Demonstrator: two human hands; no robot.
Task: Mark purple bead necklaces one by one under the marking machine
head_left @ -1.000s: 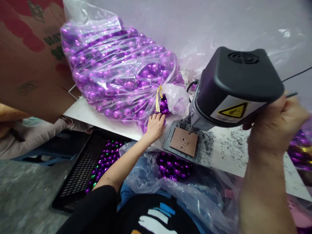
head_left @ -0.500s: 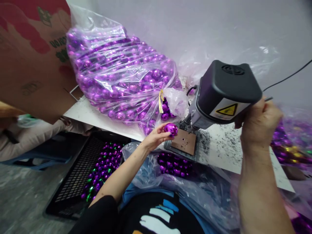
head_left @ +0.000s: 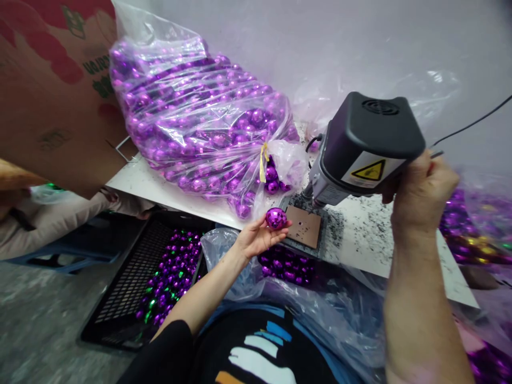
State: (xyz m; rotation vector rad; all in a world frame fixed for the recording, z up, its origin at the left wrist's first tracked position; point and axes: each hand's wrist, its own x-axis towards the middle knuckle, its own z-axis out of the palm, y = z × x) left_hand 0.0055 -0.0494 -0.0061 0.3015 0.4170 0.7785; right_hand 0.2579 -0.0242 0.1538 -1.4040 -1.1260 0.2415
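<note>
In my left hand (head_left: 262, 236), turned palm up, rests a shiny purple mirror ball (head_left: 276, 218), held between thumb and fingers at the left edge of the machine base. My right hand (head_left: 424, 189) is wrapped round a handle at the right side of a small black bench drill press (head_left: 372, 144), mostly hidden behind its housing and my fingers. Under the drill head lies a brown square board (head_left: 304, 226) with a small dark hole and dark shavings on it. The ball is apart from the drill head.
A big clear bag of purple balls (head_left: 200, 128) lies on the white table (head_left: 360, 229). A black crate (head_left: 116, 288) with purple and green balls stands below left. A cardboard box (head_left: 56, 106) and another person's sleeve (head_left: 60, 218) are at left. Purple balls (head_left: 288, 264) sit in plastic before me.
My left hand has rolled palm up and drawn slightly left and down with the mirror ball. My right hand remains on the handle; the view has shifted slightly.
</note>
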